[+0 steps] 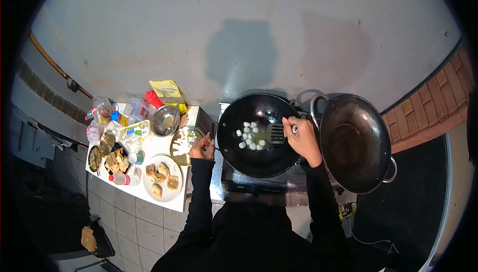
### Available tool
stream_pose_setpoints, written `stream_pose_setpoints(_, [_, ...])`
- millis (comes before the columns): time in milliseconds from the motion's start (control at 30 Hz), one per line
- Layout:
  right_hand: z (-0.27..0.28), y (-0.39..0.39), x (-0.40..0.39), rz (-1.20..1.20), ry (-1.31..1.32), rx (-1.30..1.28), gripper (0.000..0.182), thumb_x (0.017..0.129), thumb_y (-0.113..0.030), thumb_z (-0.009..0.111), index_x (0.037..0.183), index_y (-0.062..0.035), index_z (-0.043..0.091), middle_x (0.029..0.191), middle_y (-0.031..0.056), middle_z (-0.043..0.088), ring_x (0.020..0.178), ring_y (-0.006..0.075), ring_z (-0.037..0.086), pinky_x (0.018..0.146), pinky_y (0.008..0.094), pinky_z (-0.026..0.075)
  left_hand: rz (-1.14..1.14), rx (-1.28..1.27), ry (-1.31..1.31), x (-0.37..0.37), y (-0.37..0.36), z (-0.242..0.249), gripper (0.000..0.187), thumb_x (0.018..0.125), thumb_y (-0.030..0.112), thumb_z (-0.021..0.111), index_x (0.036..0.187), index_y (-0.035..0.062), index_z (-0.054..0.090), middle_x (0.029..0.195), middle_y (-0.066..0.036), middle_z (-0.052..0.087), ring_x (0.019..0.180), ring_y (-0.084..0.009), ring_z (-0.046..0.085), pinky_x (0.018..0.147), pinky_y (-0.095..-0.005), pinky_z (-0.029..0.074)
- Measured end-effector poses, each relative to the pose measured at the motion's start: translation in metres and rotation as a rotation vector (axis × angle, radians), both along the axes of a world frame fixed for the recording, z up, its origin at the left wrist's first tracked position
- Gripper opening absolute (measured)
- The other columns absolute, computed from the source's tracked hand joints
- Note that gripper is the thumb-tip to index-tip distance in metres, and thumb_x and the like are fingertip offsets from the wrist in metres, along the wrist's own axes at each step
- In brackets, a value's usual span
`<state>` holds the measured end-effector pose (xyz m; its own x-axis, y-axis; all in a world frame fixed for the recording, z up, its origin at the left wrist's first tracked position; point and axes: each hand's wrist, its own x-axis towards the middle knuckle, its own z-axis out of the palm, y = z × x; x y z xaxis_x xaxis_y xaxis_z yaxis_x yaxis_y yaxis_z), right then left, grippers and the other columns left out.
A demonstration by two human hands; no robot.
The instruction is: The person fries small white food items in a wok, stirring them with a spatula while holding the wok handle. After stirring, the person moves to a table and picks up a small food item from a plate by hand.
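A black wok [239, 160] sits on the stove, with several small white pieces [247, 136] grouped in its middle over a thin shiny liquid. My right hand [304, 141] is closed around the handle of a dark slotted spatula [276, 133], whose blade is inside the wok just right of the white pieces. At the wok's left side, my left hand [202, 148] is closed on the wok's side handle [214, 131]. Close beside that hand is a metal bowl [180, 161] holding pale pieces.
A second, worn wok [356, 172] stands on the right of the stove [259, 186]. The white table [172, 204] at left carries a plate [178, 168] of browned food pieces, a steel bowl [166, 121], a red-capped bottle [125, 179], an egg carton [134, 130] and a yellow packet [168, 91].
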<state>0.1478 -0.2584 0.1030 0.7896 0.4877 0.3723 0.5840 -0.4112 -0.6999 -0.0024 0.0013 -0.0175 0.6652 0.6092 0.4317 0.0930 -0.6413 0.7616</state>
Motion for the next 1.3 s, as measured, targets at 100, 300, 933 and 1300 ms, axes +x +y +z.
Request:
stream_pose_setpoints(100, [-0.007, -0.005, 0.001, -0.030, -0.036, -0.048, 0.035, 0.091, -0.014, 0.055, 0.060, 0.0020, 0.051, 0.052, 0.0132, 0.050, 0.046, 0.0275, 0.050, 0.049, 0.0358, 0.037, -0.002, 0.012, 0.020, 0.000, 0.000, 0.004, 0.033, 0.076, 0.011, 0.071, 0.109, 0.0072, 0.069, 0.063, -0.003, 0.048, 0.054, -0.0152, 0.045, 0.053, -0.0290, 0.040])
stream_pose_setpoints(300, [-0.021, 0.006, 0.000, -0.100, 0.126, 0.004, 0.029, 0.090, -0.016, 0.055, 0.067, 0.0021, 0.058, 0.058, 0.0197, 0.054, 0.053, 0.0367, 0.054, 0.052, 0.0405, 0.040, -0.002, 0.061, 0.032, -0.001, -0.002, 0.006, 0.033, 0.075, 0.011, 0.071, 0.108, 0.0076, 0.069, 0.064, -0.005, 0.050, 0.054, -0.0161, 0.046, 0.053, -0.0301, 0.041])
stream_pose_setpoints(933, [-0.008, -0.003, -0.009, -0.037, 0.214, 0.034, 0.033, 0.090, -0.015, 0.056, 0.063, 0.0027, 0.053, 0.056, 0.0153, 0.055, 0.046, 0.0242, 0.052, 0.050, 0.0337, 0.038, 0.026, 0.049, -0.001, -0.002, -0.009, 0.025, 0.028, 0.079, 0.012, 0.068, 0.106, 0.0062, 0.069, 0.065, -0.004, 0.048, 0.055, -0.0144, 0.046, 0.049, -0.0286, 0.039])
stream_pose_setpoints(1300, [-0.025, -0.004, -0.008, 0.045, 0.214, 0.248, 0.037, 0.096, -0.017, 0.052, 0.063, 0.0012, 0.052, 0.057, 0.0034, 0.055, 0.040, 0.0070, 0.046, 0.037, 0.0224, 0.034, 0.070, 0.010, 0.066, -0.004, 0.000, 0.039, 0.026, 0.079, 0.020, 0.070, 0.100, 0.0064, 0.070, 0.059, -0.003, 0.048, 0.047, -0.0133, 0.043, 0.045, -0.0279, 0.035])
